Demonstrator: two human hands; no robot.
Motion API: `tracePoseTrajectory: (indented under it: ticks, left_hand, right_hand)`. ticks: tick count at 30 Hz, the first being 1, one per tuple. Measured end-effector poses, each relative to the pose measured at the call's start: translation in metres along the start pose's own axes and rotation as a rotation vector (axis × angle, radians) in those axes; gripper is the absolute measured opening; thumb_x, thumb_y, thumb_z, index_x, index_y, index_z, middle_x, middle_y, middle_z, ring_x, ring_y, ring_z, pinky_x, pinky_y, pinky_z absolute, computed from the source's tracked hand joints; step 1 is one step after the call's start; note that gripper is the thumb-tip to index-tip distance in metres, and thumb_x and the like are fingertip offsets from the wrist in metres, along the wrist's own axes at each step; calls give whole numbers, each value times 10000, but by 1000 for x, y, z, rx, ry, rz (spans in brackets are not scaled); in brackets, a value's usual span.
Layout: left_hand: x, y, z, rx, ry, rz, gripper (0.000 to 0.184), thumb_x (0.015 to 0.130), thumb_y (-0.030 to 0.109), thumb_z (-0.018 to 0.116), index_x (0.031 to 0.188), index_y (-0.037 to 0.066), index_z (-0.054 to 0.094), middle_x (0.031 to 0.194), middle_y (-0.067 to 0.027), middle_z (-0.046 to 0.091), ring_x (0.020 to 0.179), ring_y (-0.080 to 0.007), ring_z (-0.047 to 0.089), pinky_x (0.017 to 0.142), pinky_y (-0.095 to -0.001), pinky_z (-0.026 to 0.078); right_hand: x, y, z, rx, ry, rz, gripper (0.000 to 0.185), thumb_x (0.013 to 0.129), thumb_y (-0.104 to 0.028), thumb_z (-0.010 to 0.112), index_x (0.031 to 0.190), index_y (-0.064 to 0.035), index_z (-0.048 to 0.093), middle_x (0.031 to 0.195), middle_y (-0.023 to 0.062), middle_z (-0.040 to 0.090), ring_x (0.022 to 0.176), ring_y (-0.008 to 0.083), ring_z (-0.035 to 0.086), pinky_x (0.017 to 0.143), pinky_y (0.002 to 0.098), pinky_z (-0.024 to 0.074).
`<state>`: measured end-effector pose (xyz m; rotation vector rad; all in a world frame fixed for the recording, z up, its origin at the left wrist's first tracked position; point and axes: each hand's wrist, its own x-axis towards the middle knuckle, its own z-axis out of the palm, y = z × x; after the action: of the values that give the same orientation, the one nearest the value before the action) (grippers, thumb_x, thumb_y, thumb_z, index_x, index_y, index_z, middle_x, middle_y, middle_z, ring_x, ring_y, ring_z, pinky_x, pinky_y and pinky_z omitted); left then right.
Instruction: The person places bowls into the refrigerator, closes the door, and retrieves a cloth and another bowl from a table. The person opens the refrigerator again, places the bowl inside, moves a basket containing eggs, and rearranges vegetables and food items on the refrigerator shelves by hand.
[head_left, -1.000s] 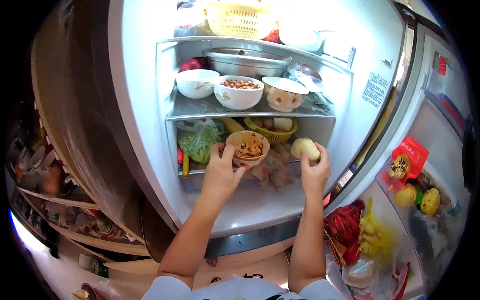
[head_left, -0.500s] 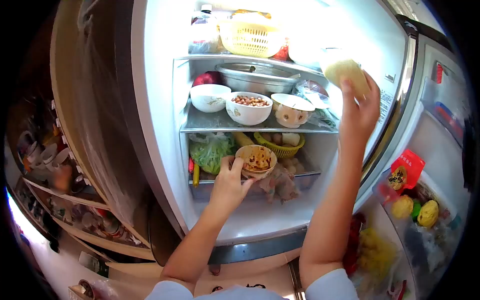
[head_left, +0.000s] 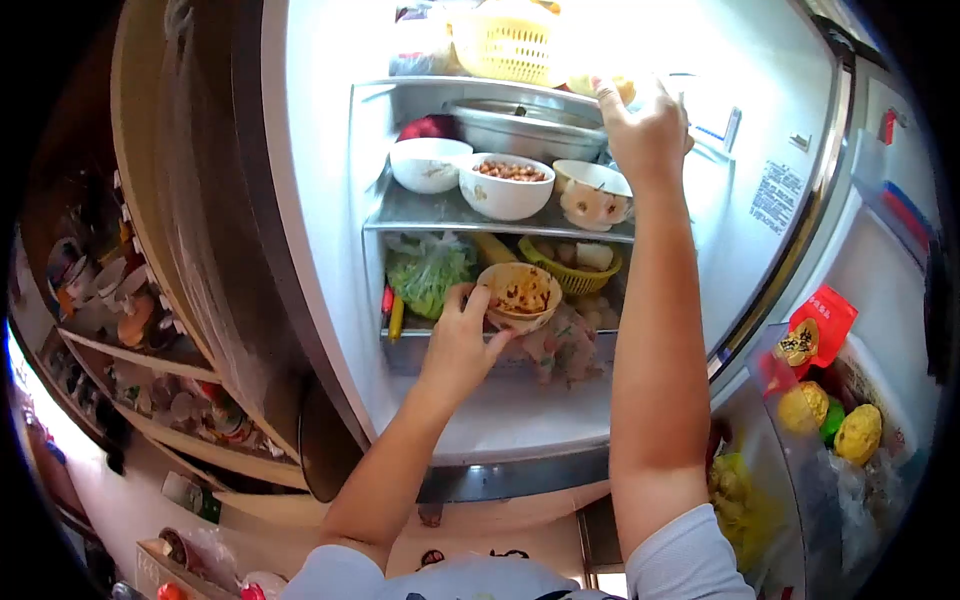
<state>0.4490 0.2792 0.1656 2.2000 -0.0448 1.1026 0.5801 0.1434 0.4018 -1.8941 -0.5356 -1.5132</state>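
Note:
My left hand grips the rim of a small bowl with reddish-brown sauce or food remains inside, held in front of the lower shelf. Up at the top shelf, my right hand has its fingers around a pale round item, partly washed out by the bright light, near the yellow basket. Below that shelf are a metal basin, a white bowl, a bowl of nuts or beans and a patterned bowl, partly behind my right wrist.
Bagged greens and a green basket are on the lower shelf. The open fridge door at right holds a red packet and yellow items. A cluttered shelf unit is at left.
My right hand has gone from beside the bowl up and right, then inward to the top shelf with the pale item. My left hand still holds the bowl. The view has shifted.

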Motion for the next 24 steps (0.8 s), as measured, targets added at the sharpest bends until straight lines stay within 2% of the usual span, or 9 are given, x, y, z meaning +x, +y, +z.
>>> tracePoseTrajectory:
  ticks: [3, 4, 6, 8, 14, 17, 21, 23, 24]
  left_hand:
    - [0, -2, 4, -24, 17, 5, 475, 761, 89, 812, 1136, -12, 540, 1201, -215, 546, 1029, -374, 631, 860, -416, 556]
    - [-2, -3, 6, -23, 24, 5, 473, 761, 87, 811, 1136, -13, 540, 1204, -215, 545, 1026, -371, 634, 860, -414, 557]
    - [-4, -5, 8, -22, 45, 6, 471, 760, 83, 812, 1134, -13, 541, 1198, -212, 549, 1011, -364, 640, 856, -409, 558]
    - [-5, -7, 12, -29, 69, 8, 470, 759, 80, 813, 1131, -12, 542, 1179, -209, 559, 989, -354, 646, 846, -404, 561]
    - [-1, -11, 17, -35, 70, 1, 459, 755, 74, 816, 1110, -14, 539, 1062, -186, 606, 935, -334, 655, 820, -386, 566]
    - [-1, -6, 14, -107, -2, -76, 516, 743, 93, 818, 1157, 12, 520, 1193, -237, 586, 1083, -456, 585, 894, -473, 506]
    - [1, -11, 19, -82, 38, -56, 524, 721, 102, 837, 1139, 21, 532, 1154, -220, 596, 1042, -436, 602, 872, -468, 512]
    - [2, -9, 19, -99, 36, -63, 522, 712, 109, 846, 1127, 24, 540, 1125, -212, 601, 1029, -425, 609, 871, -465, 514]
    - [3, -10, 19, -69, 42, -44, 505, 715, 96, 849, 1109, 11, 546, 1106, -198, 608, 996, -381, 633, 848, -429, 541]
  right_hand:
    - [-31, -7, -4, 229, 309, 23, 488, 897, -431, 657, 1180, -34, 646, 1128, 176, 641, 1154, 319, 583, 997, 468, 439]
    - [-46, -17, -16, 382, 276, 47, 323, 876, -263, 623, 1121, -54, 597, 1079, 159, 583, 1064, 308, 559, 956, 443, 436]
    - [-81, -19, -18, 467, 291, 67, 250, 857, -155, 617, 1069, -29, 579, 1022, 138, 560, 973, 272, 542, 912, 416, 446]
    - [-110, -18, -7, 555, 270, 192, 201, 845, -101, 618, 1023, -23, 567, 968, 115, 541, 926, 253, 527, 870, 419, 445]
    - [-147, -19, 4, 677, 280, 334, 120, 855, -39, 587, 956, -31, 522, 879, 57, 498, 790, 180, 484, 730, 320, 424]
    - [-156, -12, 3, 708, 288, 412, 116, 856, -36, 584, 945, -32, 508, 855, 39, 486, 750, 161, 474, 681, 296, 423]
    - [-171, -14, -13, 458, 150, 470, 113, 866, -54, 567, 945, -18, 496, 875, 59, 487, 772, 184, 467, 739, 333, 436]
    - [-188, -2, 1, 561, 184, 563, 126, 867, -64, 572, 952, -14, 493, 881, 69, 489, 787, 199, 469, 758, 346, 431]
    - [-199, 6, 9, 610, 205, 609, 133, 867, -69, 574, 955, -12, 492, 883, 74, 490, 795, 206, 470, 768, 353, 428]
